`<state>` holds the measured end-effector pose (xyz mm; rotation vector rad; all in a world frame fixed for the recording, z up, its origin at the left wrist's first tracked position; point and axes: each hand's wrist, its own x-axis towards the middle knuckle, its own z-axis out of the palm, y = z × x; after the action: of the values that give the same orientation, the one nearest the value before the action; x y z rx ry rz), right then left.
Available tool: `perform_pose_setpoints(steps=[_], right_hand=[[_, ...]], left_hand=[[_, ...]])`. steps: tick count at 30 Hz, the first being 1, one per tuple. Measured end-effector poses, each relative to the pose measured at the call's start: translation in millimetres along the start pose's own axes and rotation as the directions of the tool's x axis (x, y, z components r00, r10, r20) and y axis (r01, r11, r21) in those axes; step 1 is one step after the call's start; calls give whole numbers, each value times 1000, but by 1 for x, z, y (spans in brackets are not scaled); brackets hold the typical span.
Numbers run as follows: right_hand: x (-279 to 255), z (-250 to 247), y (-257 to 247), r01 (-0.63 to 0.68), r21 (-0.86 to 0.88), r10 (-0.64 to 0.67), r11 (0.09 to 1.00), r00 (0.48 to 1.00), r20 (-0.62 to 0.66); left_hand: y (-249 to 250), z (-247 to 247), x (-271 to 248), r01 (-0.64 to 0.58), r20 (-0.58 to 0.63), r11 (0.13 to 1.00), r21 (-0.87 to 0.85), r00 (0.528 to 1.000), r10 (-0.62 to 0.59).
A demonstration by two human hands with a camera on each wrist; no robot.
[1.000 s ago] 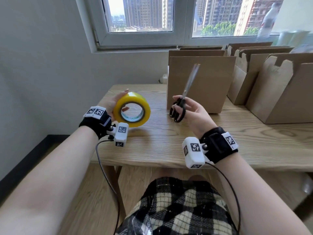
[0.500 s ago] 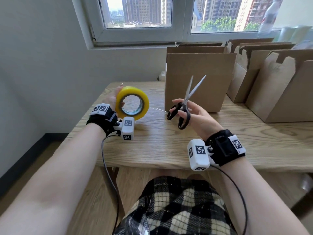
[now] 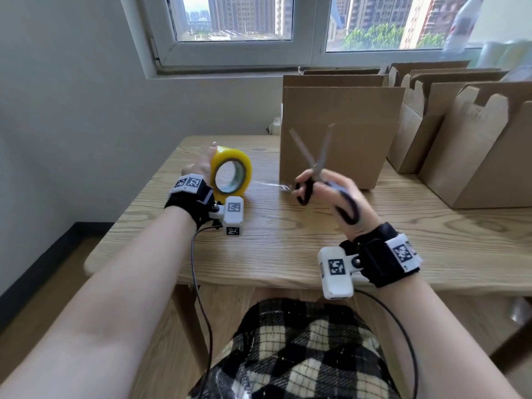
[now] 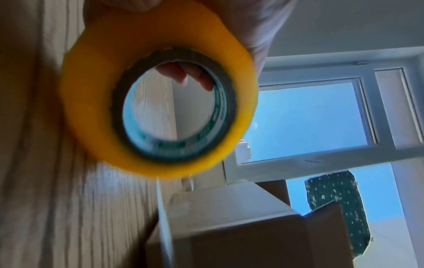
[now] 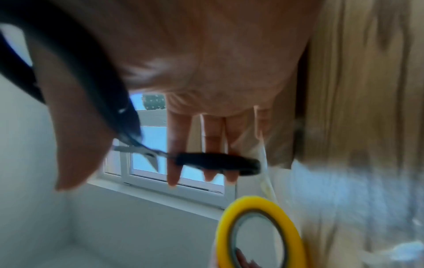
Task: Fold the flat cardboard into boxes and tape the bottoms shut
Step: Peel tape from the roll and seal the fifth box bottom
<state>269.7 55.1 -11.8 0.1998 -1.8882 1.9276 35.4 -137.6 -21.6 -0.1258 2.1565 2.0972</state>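
Observation:
My left hand (image 3: 198,168) grips a yellow tape roll (image 3: 230,171) upright just above the wooden table (image 3: 288,249); its fingertips (image 4: 183,76) reach into the core of the roll (image 4: 160,108). A thin clear strip of tape (image 3: 267,184) runs from the roll to my right hand (image 3: 325,191). That hand holds black-handled scissors (image 3: 313,159), blades spread wide and pointing up. The right wrist view shows the scissor handle (image 5: 215,163) across my fingers, with the roll (image 5: 259,232) below. A folded cardboard box (image 3: 339,133) stands just behind the scissors.
Several more upright cardboard boxes (image 3: 475,145) crowd the back right of the table under the window. A small white object (image 3: 275,129) sits by the wall behind the near box. The table's front edge runs just above my lap.
The scissor blades went from closed to spread wide. A strip of tape now stretches between roll and right hand. The roll has turned more edge-on and sits lower.

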Motion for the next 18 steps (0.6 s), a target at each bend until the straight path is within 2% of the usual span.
perform_pose_setpoints(steps=[2,3,6,9,12,15,16,18], right_hand=[[0,-12,-13,30,75,-25,997,998,-64],[2,-16,-22,6,43,-2,999,996,-86],[15,-16,-37,-167,-108,152,980,979,-134],[21,11,-38,-414,-76,404,907,907,-114],[17,35,-27,-578,79,583,812,811,-52],[10,49,-11,-643,128,644,755,764,36],[8,53,-7,-656,126,658,744,752,34],[5,59,0,-685,135,688,716,725,29]], left_hand=[[1,-5,10,-11,-16,1000,-8,1000,10],[0,-6,15,-26,-21,1000,1,999,26],[10,-4,7,-120,99,990,77,989,112],[9,4,-5,-63,43,998,18,997,62],[5,0,11,-39,132,999,35,991,35],[-8,-11,50,-42,183,998,40,982,34],[-3,-15,41,-35,212,999,27,977,29],[14,-21,5,-89,239,996,-25,967,93]])
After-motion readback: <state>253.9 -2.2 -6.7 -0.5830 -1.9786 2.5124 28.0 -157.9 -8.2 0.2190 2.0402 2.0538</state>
